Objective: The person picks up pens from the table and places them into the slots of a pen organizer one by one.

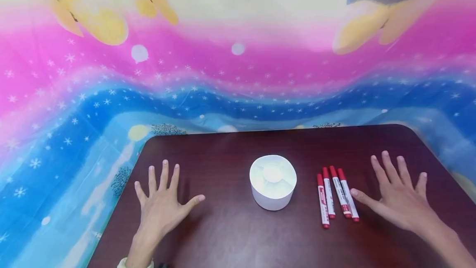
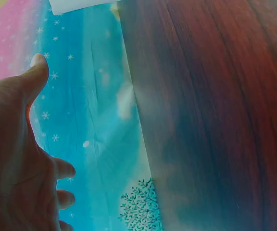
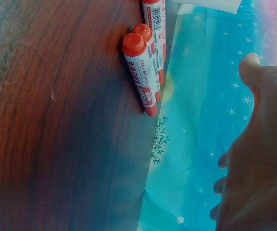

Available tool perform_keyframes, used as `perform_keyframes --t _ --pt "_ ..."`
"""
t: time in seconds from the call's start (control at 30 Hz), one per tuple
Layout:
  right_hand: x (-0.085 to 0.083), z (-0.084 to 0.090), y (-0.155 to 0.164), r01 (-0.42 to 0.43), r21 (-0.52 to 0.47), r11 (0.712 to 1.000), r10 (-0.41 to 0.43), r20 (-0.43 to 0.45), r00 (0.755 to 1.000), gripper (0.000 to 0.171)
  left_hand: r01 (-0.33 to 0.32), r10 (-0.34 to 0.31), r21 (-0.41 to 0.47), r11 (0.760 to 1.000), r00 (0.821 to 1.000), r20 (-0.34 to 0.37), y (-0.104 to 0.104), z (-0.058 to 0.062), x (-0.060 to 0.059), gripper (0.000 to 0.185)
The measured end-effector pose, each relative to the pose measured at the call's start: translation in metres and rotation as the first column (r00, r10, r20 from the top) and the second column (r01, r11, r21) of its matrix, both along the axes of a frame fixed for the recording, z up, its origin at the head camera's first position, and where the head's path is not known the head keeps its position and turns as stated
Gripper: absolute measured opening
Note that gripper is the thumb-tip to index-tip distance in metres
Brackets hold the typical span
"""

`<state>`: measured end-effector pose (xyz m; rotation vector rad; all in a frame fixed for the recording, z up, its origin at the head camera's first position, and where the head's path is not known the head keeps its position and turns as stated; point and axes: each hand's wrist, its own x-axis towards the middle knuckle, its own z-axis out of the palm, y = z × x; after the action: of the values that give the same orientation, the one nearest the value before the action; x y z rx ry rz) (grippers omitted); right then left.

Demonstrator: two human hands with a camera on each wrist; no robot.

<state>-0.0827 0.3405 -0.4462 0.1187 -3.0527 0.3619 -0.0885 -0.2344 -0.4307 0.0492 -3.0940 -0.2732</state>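
On the dark wooden table [image 1: 230, 235] stands a white round holder [image 1: 273, 182] with divided compartments. Just right of it lie several red-capped white markers [image 1: 336, 195] side by side, caps pointing away from me. My left hand [image 1: 163, 202] rests flat on the table left of the holder, fingers spread, holding nothing. My right hand [image 1: 396, 191] lies flat right of the markers, its thumb nearly touching the nearest marker. In the right wrist view the markers [image 3: 145, 67] show beside my right hand [image 3: 254, 159]. The left wrist view shows my left hand [image 2: 18, 149] and the table [image 2: 215, 115].
A colourful cloth [image 1: 74, 106] in pink, blue and yellow with snowflakes covers the surface behind and around the table. The table's far edge [image 1: 282, 130] and rounded corners are in view.
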Motion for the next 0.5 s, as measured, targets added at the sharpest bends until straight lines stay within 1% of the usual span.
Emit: perform_keyframes --t 0.5 --pt "0.000 0.002 -0.008 -0.006 -0.017 1.000 0.006 -0.031 1.000 0.117 0.049 -0.048 0.024 0.999 0.998 -0.035 0.020 0.001 -0.011 0.124"
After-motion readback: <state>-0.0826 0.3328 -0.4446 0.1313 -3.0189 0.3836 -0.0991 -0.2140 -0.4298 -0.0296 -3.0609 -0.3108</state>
